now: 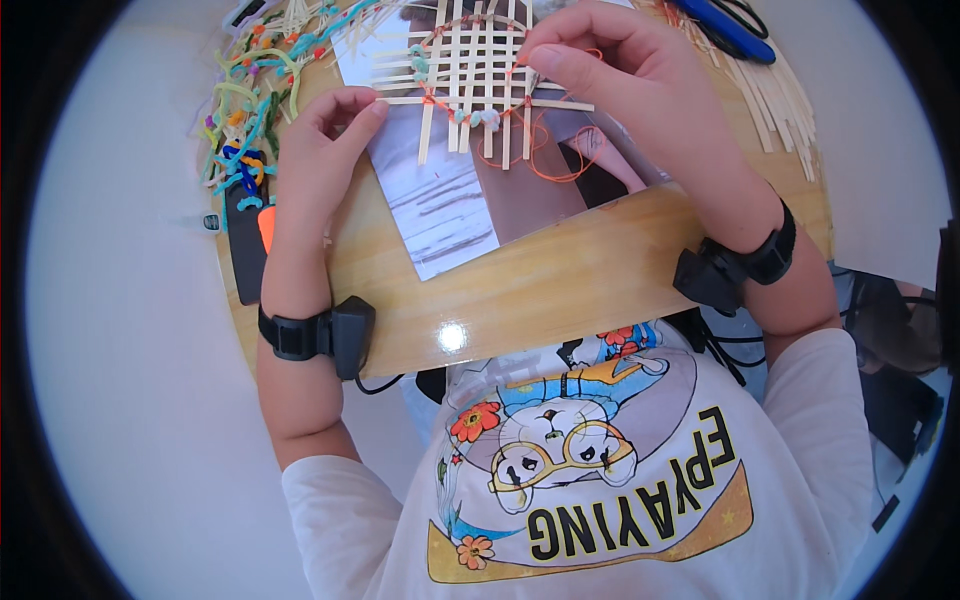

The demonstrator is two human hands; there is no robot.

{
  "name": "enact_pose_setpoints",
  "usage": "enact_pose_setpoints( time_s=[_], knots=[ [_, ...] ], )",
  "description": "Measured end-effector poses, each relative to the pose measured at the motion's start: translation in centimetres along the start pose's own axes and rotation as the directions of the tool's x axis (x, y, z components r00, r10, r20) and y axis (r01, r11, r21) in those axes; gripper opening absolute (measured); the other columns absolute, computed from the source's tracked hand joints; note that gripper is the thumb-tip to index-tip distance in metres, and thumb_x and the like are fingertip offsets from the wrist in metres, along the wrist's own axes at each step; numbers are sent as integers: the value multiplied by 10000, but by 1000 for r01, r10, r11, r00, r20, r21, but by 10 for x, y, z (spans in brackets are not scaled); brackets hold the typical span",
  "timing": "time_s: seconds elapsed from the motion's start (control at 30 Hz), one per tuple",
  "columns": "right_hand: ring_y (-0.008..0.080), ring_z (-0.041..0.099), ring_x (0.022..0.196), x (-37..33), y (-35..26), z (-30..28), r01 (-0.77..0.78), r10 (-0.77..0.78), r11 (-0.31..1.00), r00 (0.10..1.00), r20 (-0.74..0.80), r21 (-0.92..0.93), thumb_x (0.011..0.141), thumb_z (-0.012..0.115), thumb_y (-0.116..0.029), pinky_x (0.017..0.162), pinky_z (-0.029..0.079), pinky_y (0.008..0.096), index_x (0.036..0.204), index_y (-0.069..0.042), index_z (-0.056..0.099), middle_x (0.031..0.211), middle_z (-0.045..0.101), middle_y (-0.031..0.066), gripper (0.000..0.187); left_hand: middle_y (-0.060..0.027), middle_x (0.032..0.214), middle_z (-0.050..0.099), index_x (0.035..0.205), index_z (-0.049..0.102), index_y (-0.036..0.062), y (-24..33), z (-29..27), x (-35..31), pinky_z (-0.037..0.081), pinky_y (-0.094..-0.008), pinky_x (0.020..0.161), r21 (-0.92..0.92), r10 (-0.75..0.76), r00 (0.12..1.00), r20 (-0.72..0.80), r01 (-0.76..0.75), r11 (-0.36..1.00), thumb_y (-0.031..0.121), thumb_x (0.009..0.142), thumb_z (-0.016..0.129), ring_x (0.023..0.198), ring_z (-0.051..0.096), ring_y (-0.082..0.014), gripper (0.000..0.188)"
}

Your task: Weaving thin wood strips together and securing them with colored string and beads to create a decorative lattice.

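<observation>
A woven lattice of pale bamboo strips [473, 75] lies over a glossy printed sheet, its strip ends sticking out on all sides. Beads in pale blue and white [480, 118] and orange thread form a ring around the weave. My left hand [330, 140] is closed, thumb and forefinger pinching the end of a strip at the weave's left side. Over the right edge of the weave, my right hand [620, 85] is closed in a pinch on the orange thread [560, 178], which trails in loose loops below. The tip of that pinch partly covers the weave.
The printed sheet [440, 225] rests on a wooden table [560, 265]. Coloured fuzzy stems [255, 120] pile up at the left, above a dark flat object [243, 250]. Blue-handled scissors [730, 30] and loose bamboo strips [780, 105] lie at the far right.
</observation>
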State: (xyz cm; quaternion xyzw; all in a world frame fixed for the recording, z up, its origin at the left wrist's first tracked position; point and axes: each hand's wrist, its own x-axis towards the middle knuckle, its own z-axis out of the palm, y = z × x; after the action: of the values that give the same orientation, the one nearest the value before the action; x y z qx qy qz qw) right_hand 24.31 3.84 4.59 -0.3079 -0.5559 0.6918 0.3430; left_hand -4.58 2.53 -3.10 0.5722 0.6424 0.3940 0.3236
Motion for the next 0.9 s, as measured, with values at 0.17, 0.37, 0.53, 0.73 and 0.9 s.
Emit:
enact_pose_setpoints(
  time_s=[0.17,0.37,0.53,0.73,0.9],
  knots=[
    [44,551,616,18,22,-8,-23,3,997,963,-269,-72,929,605,-90,510,430,178,969,-5,633,780,630,12,98,-94,955,680,1031,609,11,13,-6,-4,491,-242,762,-343,-22,1000,5,22,939,129,914,630,854,639,-128,168],
    [62,593,790,39,60,-40,397,-410,912,879,-244,-104,880,689,-220,642,432,207,980,-58,695,846,675,1,190,-125,969,681,1056,589,15,21,-9,-12,522,-272,803,-507,33,995,-91,-75,859,114,936,593,868,665,-174,156],
    [118,607,949,31,54,-32,148,-137,985,984,-117,93,883,691,-237,803,485,257,1079,-26,664,1021,677,59,289,-126,987,682,1065,588,24,25,-10,-17,525,-280,813,-599,24,998,-61,-56,799,115,944,578,878,666,-179,152],
    [138,617,962,30,58,-29,132,-129,991,988,-86,23,894,676,-233,859,500,265,1106,0,648,1062,664,83,317,-145,982,668,1058,561,3,27,-8,-20,524,-290,800,-611,72,997,3,-55,789,143,944,577,882,665,-193,181],
    [152,624,941,30,59,-31,171,-171,985,980,-103,-8,898,669,-237,836,509,272,1128,5,642,1058,665,82,336,-113,1048,642,1219,522,-15,31,11,-25,481,-301,827,-534,198,979,39,-147,833,269,929,608,911,621,-176,415]
  ],
)
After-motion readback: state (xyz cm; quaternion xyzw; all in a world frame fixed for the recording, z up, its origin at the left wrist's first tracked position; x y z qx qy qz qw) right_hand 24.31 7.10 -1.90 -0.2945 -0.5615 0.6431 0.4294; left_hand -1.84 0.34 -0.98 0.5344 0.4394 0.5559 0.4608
